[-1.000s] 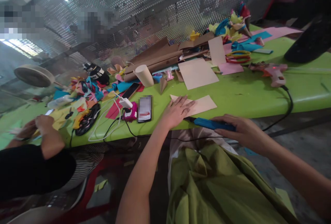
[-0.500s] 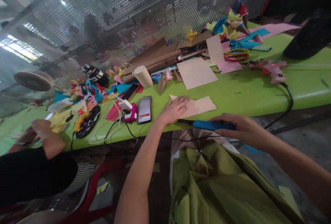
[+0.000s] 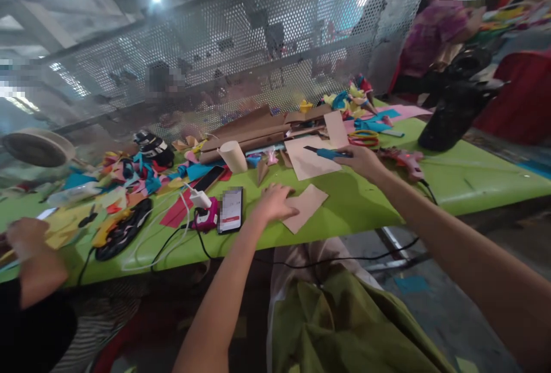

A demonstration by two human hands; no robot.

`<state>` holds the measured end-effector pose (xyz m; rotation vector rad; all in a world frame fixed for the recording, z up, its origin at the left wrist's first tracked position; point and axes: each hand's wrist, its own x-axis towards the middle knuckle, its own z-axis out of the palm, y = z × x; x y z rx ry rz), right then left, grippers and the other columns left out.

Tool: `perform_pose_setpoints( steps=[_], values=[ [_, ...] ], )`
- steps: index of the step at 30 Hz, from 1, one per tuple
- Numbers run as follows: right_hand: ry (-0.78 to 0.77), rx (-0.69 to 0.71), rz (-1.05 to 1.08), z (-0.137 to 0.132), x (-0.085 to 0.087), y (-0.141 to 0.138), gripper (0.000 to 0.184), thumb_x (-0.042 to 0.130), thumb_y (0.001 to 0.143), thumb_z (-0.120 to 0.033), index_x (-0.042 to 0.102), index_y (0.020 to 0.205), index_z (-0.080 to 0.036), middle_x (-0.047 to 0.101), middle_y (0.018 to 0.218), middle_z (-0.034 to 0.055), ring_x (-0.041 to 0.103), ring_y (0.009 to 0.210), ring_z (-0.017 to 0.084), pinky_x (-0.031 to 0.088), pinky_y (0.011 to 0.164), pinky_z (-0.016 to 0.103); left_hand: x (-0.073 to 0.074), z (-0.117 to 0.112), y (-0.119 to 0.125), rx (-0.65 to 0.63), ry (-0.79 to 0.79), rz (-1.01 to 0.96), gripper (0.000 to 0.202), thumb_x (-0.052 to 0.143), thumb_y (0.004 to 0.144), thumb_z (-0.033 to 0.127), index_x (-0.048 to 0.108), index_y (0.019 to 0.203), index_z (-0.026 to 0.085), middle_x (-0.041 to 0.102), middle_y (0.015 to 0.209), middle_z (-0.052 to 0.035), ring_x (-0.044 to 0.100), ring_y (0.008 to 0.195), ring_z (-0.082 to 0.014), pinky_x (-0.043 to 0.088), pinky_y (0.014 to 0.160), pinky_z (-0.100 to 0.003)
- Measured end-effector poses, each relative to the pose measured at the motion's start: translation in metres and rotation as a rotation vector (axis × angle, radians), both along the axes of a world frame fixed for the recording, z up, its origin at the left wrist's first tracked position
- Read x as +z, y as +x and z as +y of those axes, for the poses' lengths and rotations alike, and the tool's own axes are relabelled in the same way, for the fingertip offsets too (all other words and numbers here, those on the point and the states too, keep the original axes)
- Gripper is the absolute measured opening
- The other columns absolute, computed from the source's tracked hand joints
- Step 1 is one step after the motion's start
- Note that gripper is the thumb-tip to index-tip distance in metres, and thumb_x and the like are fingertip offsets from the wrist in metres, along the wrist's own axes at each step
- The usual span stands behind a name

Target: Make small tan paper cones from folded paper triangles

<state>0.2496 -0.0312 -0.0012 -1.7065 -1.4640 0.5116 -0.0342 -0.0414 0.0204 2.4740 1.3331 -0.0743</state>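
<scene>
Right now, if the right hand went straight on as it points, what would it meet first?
Probably the beige sheet; the blue tool in the right hand reaches over it, though height is unclear.

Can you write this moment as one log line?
left hand: resting on small paper | right hand: holding blue tool over big paper | table: green, cluttered
</scene>
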Motion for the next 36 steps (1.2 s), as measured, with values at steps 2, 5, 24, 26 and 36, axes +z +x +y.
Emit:
perform_pose_setpoints(
  steps=[2,5,24,26,36],
  values=[
    [0.008,0.009,-0.035,0.019,0.003,-0.006,0.056,0.070,0.074,-0.062,0.076,0.099,-0.012,0.073,0.085,0.0100,0.063,0.083,0.028,0.045,0.075,0.037,0.000,0.003,0.000,0.016,-0.013,-0.022,0.055,0.078,0.070,0.047,0.064,0.115,0.017,0.063,0.126,-0.0155,0.052,0.125,-0.0391,0.043,0.103,-0.048],
    [0.039,0.027,-0.067,0.035,0.010,-0.015,0.054,0.071,0.075,-0.060,0.076,0.105,-0.015,0.073,0.103,0.0148,0.062,0.104,0.036,0.045,0.088,0.043,-0.002,0.004,-0.003,0.041,-0.030,-0.075,0.048,0.082,0.064,0.043,0.063,0.101,0.018,0.067,0.114,-0.0135,0.059,0.113,-0.0363,0.049,0.092,-0.042],
    [0.092,0.127,0.427,0.007,-0.008,-0.043,0.052,0.072,0.063,-0.069,0.071,0.073,-0.018,0.068,0.066,0.0054,0.061,0.061,0.019,0.053,0.063,0.036,-0.034,-0.001,-0.016,0.372,-0.441,-1.020,0.039,0.087,0.061,0.040,0.072,0.087,0.015,0.074,0.087,-0.0044,0.067,0.083,-0.0226,0.052,0.076,-0.031],
    [0.125,0.038,0.455,0.016,-0.010,-0.034,0.050,0.067,0.068,-0.068,0.069,0.076,-0.018,0.065,0.063,0.0048,0.060,0.057,0.018,0.053,0.059,0.034,-0.038,0.000,-0.016,0.437,-0.442,-1.059,0.038,0.086,0.064,0.040,0.072,0.089,0.015,0.075,0.087,-0.0055,0.068,0.082,-0.0227,0.053,0.075,-0.032],
    [0.241,-0.101,0.416,0.012,-0.022,-0.036,0.062,0.070,0.065,-0.056,0.067,0.116,-0.020,0.069,0.116,0.0126,0.064,0.105,0.032,0.049,0.090,0.048,-0.047,-0.001,-0.011,0.569,-0.400,-1.289,0.030,0.074,0.079,0.033,0.067,0.104,0.018,0.075,0.107,-0.0086,0.071,0.099,-0.0237,0.056,0.092,-0.037]
  ],
)
